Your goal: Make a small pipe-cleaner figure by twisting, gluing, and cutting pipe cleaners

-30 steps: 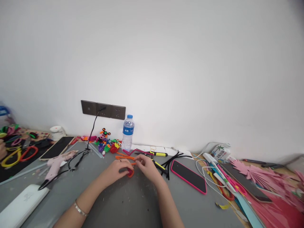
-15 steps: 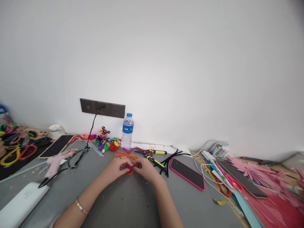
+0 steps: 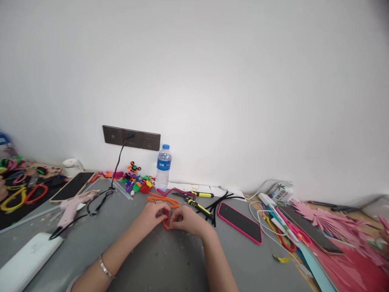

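Observation:
My left hand (image 3: 154,215) is closed in a pinch on a small dark-pink fuzzy piece (image 3: 165,213), probably coiled pipe cleaner. An orange pipe cleaner (image 3: 166,225) bends out beneath that piece and runs toward my right hand (image 3: 187,221). The thumb and forefinger of my right hand are curled together on the orange pipe cleaner; the exact grip is partly hidden. Just beyond my hands lie more orange pipe cleaners (image 3: 159,198), a bent magenta one (image 3: 163,193) and yellow-and-black pliers (image 3: 200,207).
A water bottle (image 3: 163,170) stands against the wall beside small colourful fuzzy figures (image 3: 136,182). On the left are a glue gun (image 3: 69,211) with its cord and a white box (image 3: 28,261). To the right lie black pipe cleaners (image 3: 217,205) and a pink-edged phone (image 3: 240,223).
My right hand has drawn slightly right and down, away from the left fingers. More of the orange pipe cleaner shows between the hands. My left hand has barely moved.

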The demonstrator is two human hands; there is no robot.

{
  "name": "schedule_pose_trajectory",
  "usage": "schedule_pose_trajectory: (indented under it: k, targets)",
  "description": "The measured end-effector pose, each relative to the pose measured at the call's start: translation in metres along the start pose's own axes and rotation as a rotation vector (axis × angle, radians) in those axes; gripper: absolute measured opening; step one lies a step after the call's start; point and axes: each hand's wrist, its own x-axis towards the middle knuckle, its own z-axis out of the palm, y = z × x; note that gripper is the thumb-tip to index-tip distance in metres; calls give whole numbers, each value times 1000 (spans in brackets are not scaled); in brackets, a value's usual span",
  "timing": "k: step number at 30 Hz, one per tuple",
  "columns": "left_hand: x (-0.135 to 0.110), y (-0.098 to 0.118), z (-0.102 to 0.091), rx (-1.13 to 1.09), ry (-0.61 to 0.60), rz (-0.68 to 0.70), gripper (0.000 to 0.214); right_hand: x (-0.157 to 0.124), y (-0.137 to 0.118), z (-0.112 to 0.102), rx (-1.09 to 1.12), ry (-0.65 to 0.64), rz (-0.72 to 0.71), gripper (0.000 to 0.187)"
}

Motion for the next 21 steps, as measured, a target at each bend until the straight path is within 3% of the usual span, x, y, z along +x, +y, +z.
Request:
schedule_pose_trajectory:
  k: [3, 10, 16, 21]
  targets:
    - [0, 0, 2, 27, 19, 6, 20, -3, -7, -4, 20, -153, 12, 10]
    - [1, 1, 6, 114, 42, 47, 20, -5, -10, -12, 72, -194, -61, 11]
    - [0, -1, 5, 36, 27, 42, 15, -5, 7, -16, 25, -97, 23, 11]
    - [0, -4, 4, -7, 14, 26, 12, 0, 13, -12, -108, 92, 76, 11]
